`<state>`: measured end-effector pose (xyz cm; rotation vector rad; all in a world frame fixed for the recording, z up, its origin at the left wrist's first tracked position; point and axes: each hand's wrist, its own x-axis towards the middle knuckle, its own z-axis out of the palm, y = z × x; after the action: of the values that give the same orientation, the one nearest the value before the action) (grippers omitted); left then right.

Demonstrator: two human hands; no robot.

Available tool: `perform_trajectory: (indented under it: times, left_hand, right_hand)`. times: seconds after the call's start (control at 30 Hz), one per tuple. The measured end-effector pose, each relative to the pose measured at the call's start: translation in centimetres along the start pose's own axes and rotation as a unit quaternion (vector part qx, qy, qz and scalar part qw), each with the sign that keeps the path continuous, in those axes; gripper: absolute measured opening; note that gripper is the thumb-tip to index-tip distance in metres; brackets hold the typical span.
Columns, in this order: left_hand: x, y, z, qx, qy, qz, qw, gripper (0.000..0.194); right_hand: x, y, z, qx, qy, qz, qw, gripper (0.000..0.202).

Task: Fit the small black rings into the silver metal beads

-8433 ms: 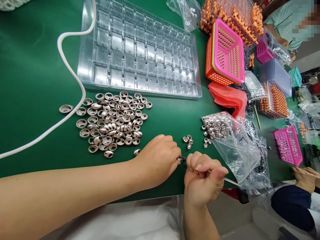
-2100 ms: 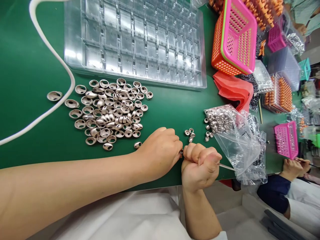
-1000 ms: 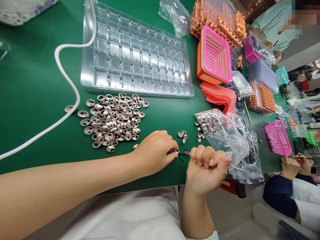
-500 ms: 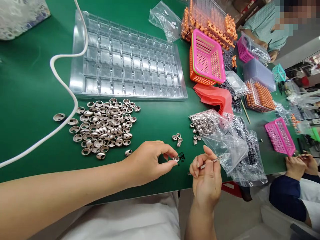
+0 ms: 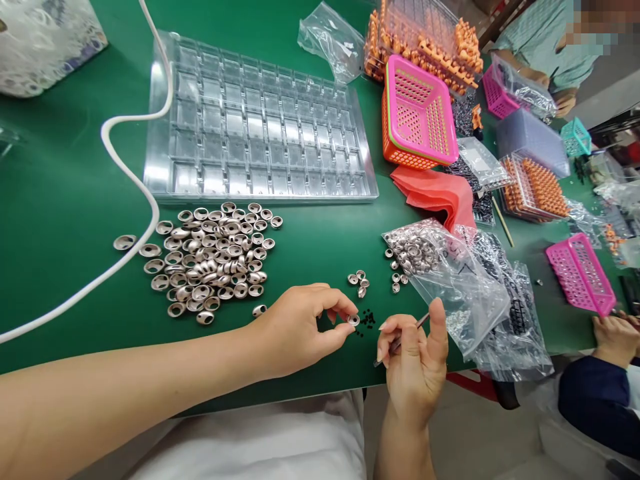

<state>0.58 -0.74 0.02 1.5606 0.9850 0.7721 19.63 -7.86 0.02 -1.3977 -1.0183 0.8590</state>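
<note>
My left hand (image 5: 305, 327) pinches a small silver metal ring piece (image 5: 353, 320) between thumb and forefinger, low over the table. Right beside it lie several tiny black parts (image 5: 369, 318). My right hand (image 5: 413, 363) holds a thin metal tool (image 5: 395, 345), its palm turned up and its thumb raised. Beyond my left hand spreads a large pile of silver oval ring pieces (image 5: 210, 260). A few more silver pieces (image 5: 361, 281) sit just past my fingertips. An opened clear bag (image 5: 415, 247) of such pieces lies to their right.
A clear compartment tray (image 5: 260, 127) lies at the back, with a white cable (image 5: 125, 167) across its left side. Stacked pink and orange baskets (image 5: 420, 113), red cloth (image 5: 435, 193) and orange parts (image 5: 535, 187) are on the right. Another person's hand (image 5: 615, 340) is at far right.
The thumb of my right hand has lifted, and the tool in that hand has tilted more steeply. My left hand keeps its pinch on the ring piece. The view has shifted slightly.
</note>
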Motion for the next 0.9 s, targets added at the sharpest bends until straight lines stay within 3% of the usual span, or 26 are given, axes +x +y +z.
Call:
perform_trajectory:
  times: [0.2,0.5,0.9]
  left_hand:
    - [0.1,0.2,-0.2,0.007,-0.007,0.0,1.0,0.011]
    - [0.2,0.6,-0.3,0.006,-0.018,-0.016,1.0,0.013]
    - [0.1,0.4,-0.2,0.002,-0.019,-0.023,1.0,0.013]
  right_hand:
    - [0.4,0.3,0.2,0.008,0.008,0.012,1.0,0.044]
    - [0.5,0.0,1.0,0.014,0.05,0.033,0.998,0.074]
    - [0.6,-0.5,1.1,0.033,0.086,0.091,0.992,0.061]
